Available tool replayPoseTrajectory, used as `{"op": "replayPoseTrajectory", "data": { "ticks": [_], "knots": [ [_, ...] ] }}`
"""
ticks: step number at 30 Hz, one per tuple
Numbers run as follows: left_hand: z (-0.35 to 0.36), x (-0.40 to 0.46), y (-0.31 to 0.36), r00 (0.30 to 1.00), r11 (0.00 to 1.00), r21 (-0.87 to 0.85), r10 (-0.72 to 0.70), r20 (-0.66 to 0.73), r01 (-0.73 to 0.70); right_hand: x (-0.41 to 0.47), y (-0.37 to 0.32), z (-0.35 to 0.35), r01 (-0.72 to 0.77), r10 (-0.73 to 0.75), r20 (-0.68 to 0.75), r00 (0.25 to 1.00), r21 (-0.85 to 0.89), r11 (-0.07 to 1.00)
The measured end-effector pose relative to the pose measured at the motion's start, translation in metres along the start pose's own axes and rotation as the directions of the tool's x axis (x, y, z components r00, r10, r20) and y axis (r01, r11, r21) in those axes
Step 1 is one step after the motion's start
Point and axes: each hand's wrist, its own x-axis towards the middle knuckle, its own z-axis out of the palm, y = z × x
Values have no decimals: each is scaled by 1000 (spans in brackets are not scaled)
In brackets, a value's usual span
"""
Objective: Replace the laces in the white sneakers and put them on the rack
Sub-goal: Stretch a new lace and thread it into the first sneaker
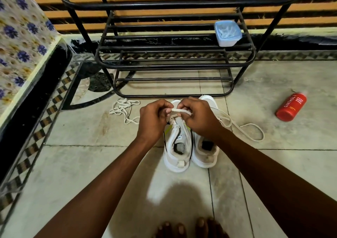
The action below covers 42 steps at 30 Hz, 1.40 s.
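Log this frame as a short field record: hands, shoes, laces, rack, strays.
left hand: pinches the lace being threaded above the left sneaker
right hand: grips the same lace
left sneaker: on the floor, lace at its eyelets
right sneaker: beside it, touching; lace loop trails right
loose laces: piled on the floor, left of the shoes
rack: black metal, behind the shoes, no shoes on it
container: pale blue, on a rack shelf
red bottle: lying on the floor, right

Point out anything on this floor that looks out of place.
A red bottle lies tipped on its side on the tiles right of the sneakers. A loose tangle of laces sits on the floor left of them.
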Motion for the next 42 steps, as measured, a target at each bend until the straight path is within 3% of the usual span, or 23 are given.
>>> {"op": "replayPoseTrajectory", "data": {
  "ticks": [3,6,8,13,17,22,28,32,38,42],
  "knots": [
    [1,-3,0,996,992,-99,-86,-20,83,0,-2,4,45,-45,22,999,9,999],
    [1,-6,5,990,987,-104,-128,-53,122,0,0,5,59,-59,-53,997,-8,998],
    [2,-8,6,986,985,-47,-166,-21,164,-1,3,5,30,-36,-112,993,-50,998],
    [13,-22,-2,882,932,251,-337,331,262,-2,17,10,-155,147,-138,979,-49,987],
    [20,-24,-12,903,925,294,-325,281,241,-1,22,22,-244,242,-28,970,-81,966],
    [18,-26,-23,906,940,129,-338,254,315,2,20,35,-195,195,-11,981,-140,971],
    [13,-38,-39,852,841,-190,-454,260,506,1,23,44,-334,339,15,941,-131,933],
    [12,-41,-39,838,812,-238,-469,280,533,7,15,45,-365,388,62,920,-230,902],
    [7,-38,-39,810,776,-263,-487,326,573,11,13,55,-524,526,-17,850,-123,843],
    [8,-38,-38,800,762,-273,-495,338,587,14,18,53,-550,559,22,829,-154,821]
  ]
}}
